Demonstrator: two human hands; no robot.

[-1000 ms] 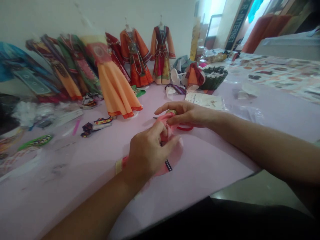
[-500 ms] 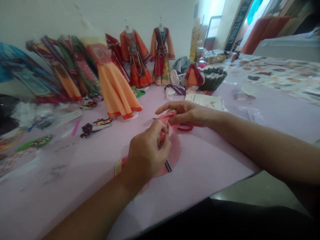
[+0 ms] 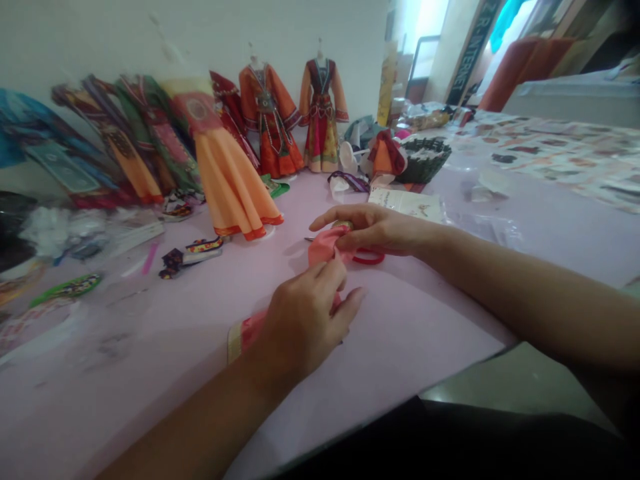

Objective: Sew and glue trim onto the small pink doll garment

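Note:
A small pink fabric garment (image 3: 324, 245) with a yellow-edged hem lies bunched on the pale purple table (image 3: 425, 320) in front of me. My left hand (image 3: 305, 320) is closed over its lower part, fingers pinching the cloth. My right hand (image 3: 373, 230) pins the upper end of the pink fabric under its fingers and thumb. Red-handled scissors (image 3: 369, 257) lie under the right hand, partly hidden.
Miniature dresses on stands line the wall: an orange one (image 3: 233, 177), and red-orange ones (image 3: 270, 120) (image 3: 323, 117). A dark woven basket (image 3: 424, 159) stands at the back right. Trim scraps (image 3: 193, 252), a pink stick (image 3: 149, 259) and plastic packets (image 3: 407, 202) lie around. The table's edge (image 3: 450, 373) runs near my body.
My left hand has slid down over the pink fabric and flattened it, hiding the dark dotted trim that showed before. The right hand has hardly moved.

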